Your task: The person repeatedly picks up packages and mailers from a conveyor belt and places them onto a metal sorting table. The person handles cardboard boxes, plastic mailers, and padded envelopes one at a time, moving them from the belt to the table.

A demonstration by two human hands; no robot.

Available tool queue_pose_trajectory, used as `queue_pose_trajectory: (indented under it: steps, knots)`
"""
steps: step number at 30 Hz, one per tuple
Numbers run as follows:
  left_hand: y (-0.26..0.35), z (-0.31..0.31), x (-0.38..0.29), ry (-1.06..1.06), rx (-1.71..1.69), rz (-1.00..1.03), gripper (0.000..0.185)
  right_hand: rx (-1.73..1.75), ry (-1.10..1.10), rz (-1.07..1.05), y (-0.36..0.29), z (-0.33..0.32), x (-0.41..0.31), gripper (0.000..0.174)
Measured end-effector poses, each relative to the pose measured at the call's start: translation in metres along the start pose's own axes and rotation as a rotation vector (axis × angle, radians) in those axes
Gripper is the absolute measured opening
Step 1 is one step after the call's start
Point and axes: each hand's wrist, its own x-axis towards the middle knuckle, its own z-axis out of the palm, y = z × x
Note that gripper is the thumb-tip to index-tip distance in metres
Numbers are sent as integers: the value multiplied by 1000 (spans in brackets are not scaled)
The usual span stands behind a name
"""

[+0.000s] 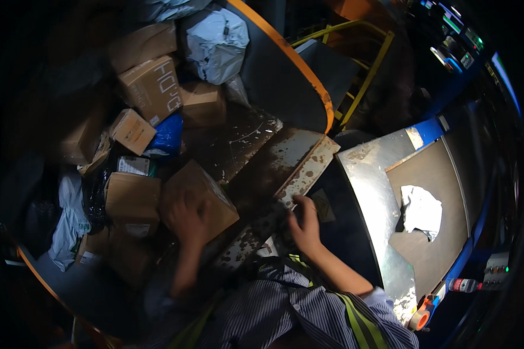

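Note:
My left hand (pixel 190 218) lies against a brown cardboard box (pixel 214 203) that stands tilted at the near end of the parcel pile. Blur and shadow leave unclear whether the fingers grip it. My right hand (pixel 305 224) is empty, its fingers bent and apart, beside the rusty metal ledge (pixel 308 170). Whether it touches the ledge I cannot tell. Left of the tilted box sits another cardboard box (pixel 133 198), with a labelled packet (pixel 133 165) behind it. Beyond them lie a small carton (pixel 133 131), a blue plastic bag (pixel 166 137) and a larger carton with handwriting (pixel 153 89).
An orange rim (pixel 288 48) curves around the parcel area. White plastic parcels (pixel 218 46) lie at its back. On the right, a conveyor belt (pixel 441 165) with a metal border (pixel 367 174) carries a white bag (pixel 421 211). A tape dispenser (pixel 421 316) and bottle (pixel 463 285) are nearby.

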Motion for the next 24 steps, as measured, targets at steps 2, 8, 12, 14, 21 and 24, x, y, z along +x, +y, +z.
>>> queue_pose_trajectory:
  steps: [2, 8, 12, 14, 21, 24]
  knots:
    - [12, -8, -18, 60, -32, -96, 41, 71, -111, -65, -22, 41, 42, 40]
    - [-24, 12, -37, 284, -570, -672, 32, -158, -613, 100, -42, 202, 120, 54]
    - [-68, 51, -96, 336, -1248, -1363, 36, -143, -622, -4, -54, 187, 106, 56]
    - [-67, 72, -108, -6, -1415, -1575, 47, -171, -652, 151, -82, 159, 98, 59]
    - [-41, 33, -26, -112, -1946, -1248, 62, 227, -295, -64, -55, 102, 65, 50]
    - [8, -15, -12, -47, -1401, -1096, 71, 692, -351, 553, -18, 47, 59, 45]
